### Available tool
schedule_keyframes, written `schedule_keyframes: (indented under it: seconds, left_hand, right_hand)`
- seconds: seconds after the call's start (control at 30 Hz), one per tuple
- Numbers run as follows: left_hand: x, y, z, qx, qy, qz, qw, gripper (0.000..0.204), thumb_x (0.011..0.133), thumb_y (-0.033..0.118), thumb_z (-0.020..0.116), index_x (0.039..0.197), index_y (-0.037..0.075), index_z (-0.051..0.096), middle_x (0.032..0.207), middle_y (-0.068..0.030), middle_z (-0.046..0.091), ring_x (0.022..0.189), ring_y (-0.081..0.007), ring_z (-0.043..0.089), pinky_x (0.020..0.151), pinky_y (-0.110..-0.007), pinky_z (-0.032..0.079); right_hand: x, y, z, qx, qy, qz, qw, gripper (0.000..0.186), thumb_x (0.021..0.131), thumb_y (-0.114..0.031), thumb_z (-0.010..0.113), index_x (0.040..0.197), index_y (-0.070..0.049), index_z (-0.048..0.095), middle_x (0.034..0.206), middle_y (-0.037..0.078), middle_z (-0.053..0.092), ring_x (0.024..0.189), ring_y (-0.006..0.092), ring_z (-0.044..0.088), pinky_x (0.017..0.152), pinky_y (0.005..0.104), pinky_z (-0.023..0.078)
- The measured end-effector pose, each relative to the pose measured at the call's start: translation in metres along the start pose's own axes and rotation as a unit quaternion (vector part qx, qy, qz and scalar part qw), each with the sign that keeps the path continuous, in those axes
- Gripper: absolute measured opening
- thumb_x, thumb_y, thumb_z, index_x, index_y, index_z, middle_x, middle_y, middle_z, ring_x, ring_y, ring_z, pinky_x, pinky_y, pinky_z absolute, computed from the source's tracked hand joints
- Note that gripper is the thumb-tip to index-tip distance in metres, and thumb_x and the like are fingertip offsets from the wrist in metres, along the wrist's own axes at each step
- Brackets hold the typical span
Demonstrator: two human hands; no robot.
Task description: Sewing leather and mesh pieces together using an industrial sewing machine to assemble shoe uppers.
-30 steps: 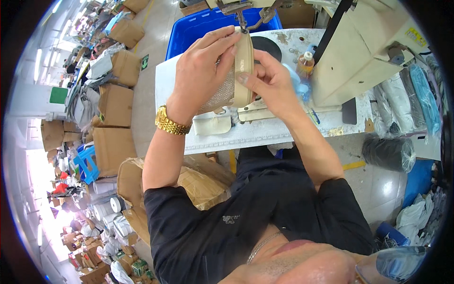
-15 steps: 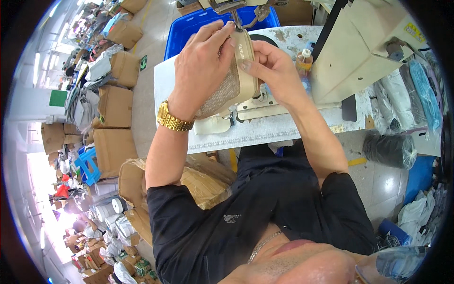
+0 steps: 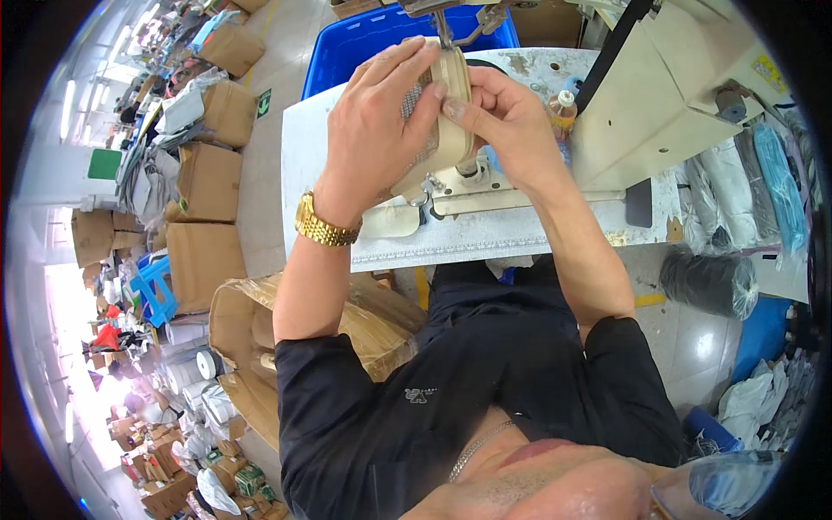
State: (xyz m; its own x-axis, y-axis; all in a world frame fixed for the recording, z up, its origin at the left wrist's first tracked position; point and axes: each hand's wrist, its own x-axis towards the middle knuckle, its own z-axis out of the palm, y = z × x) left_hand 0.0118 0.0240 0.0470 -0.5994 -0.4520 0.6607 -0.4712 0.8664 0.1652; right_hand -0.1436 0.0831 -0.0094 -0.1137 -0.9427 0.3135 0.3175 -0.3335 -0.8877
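A beige piece (image 3: 448, 147) with a cream band and grey mesh side sits under the sewing machine's needle assembly (image 3: 443, 30), at the top centre of the head view. My left hand (image 3: 380, 130) lies over its mesh side, fingers wrapped toward the band's upper end near the presser foot. My right hand (image 3: 511, 130) grips the band's right side, thumb pressed on its face and fingers curled behind it. Part of the piece is hidden by both hands. A gold watch (image 3: 322, 221) is on my left wrist.
The white worktable (image 3: 308, 156) carries the machine body (image 3: 633, 113) and a bottle (image 3: 562, 113). A blue bin (image 3: 342, 48) stands behind it. Plastic-wrapped rolls (image 3: 706, 282) are at the right; cardboard boxes (image 3: 204, 186) and piled goods line the left. An open carton (image 3: 247, 347) sits beside me.
The piece and both hands have shifted a little upward at the needle, and the band's lower end has risen. My left wrist has moved slightly right.
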Motion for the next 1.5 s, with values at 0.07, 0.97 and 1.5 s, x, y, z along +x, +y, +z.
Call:
schedule_keyframes:
  seconds: [0.07, 0.97, 1.5]
  left_hand:
    - [0.003, -0.002, 0.001, -0.014, -0.006, -0.017, 1.0, 0.033, 0.088, 0.021, 0.065, 0.118, 0.006, 0.067, 0.122, -0.0111, 0.065, 0.11, -0.0282, 0.062, 0.093, -0.037, 0.05]
    - [0.005, -0.009, -0.007, -0.035, -0.054, 0.015, 0.998, 0.042, 0.089, 0.025, 0.065, 0.124, 0.003, 0.063, 0.127, -0.0149, 0.062, 0.12, -0.0314, 0.058, 0.099, -0.038, 0.047]
    - [0.016, -0.018, -0.002, -0.086, -0.092, -0.065, 0.99, 0.046, 0.09, 0.032, 0.063, 0.128, 0.004, 0.06, 0.119, -0.0172, 0.065, 0.105, -0.0328, 0.064, 0.089, -0.038, 0.05]
  right_hand:
    - [0.0, -0.002, 0.001, -0.003, 0.001, 0.0, 1.0, 0.029, 0.091, -0.012, 0.067, 0.116, 0.001, 0.06, 0.078, 0.001, 0.064, 0.064, 0.0043, 0.058, 0.052, 0.0191, 0.048]
    - [0.005, 0.003, -0.008, 0.062, -0.009, 0.013, 0.998, 0.024, 0.095, -0.017, 0.063, 0.114, -0.001, 0.064, 0.087, 0.003, 0.069, 0.072, 0.0073, 0.065, 0.063, 0.0201, 0.054]
    - [0.017, 0.007, -0.013, 0.052, -0.016, 0.001, 0.999, 0.02, 0.094, -0.019, 0.066, 0.104, -0.002, 0.067, 0.085, 0.004, 0.069, 0.072, 0.0087, 0.067, 0.064, 0.0202, 0.052]
